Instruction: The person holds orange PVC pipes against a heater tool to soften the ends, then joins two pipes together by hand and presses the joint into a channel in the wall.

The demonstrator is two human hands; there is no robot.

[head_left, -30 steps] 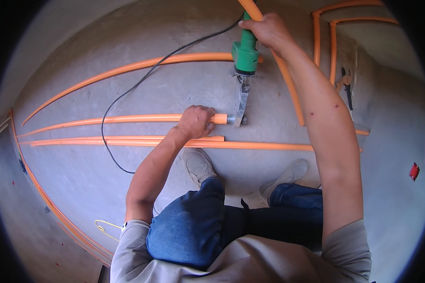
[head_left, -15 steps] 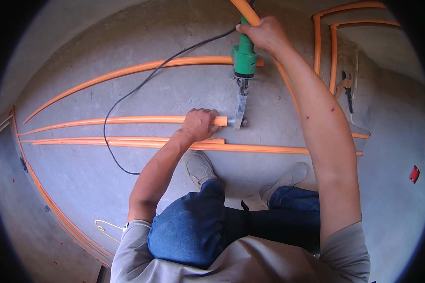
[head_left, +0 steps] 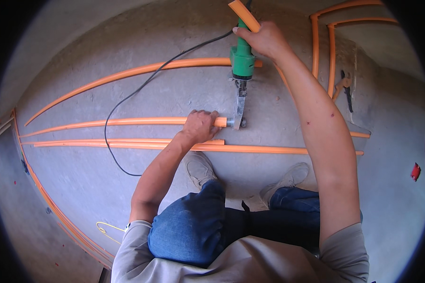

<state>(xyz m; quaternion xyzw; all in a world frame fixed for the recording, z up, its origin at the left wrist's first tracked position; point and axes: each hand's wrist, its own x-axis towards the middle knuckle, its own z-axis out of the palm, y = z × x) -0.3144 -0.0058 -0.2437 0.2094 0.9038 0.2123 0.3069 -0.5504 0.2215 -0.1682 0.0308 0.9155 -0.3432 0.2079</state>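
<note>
My left hand is wrapped round an orange pipe near its right end. That end meets a silver socket on the metal heating plate of a green pipe welder. My right hand is closed at the welder's green handle, thumb across it, with another orange pipe caught in the same grip. This pipe slants over the handle and passes behind my right forearm. My right fingers are mostly hidden. The welder's black cable loops leftward over the floor.
A bent orange pipe runs behind the welder, and more pipes lie before my shoes. Orange pipes with elbows stand at the far right, near a dark-handled tool. A red object lies right.
The orange pipe in my right hand has shifted slightly, and its far end now shows. My left hand and the welder keep nearly the same place.
</note>
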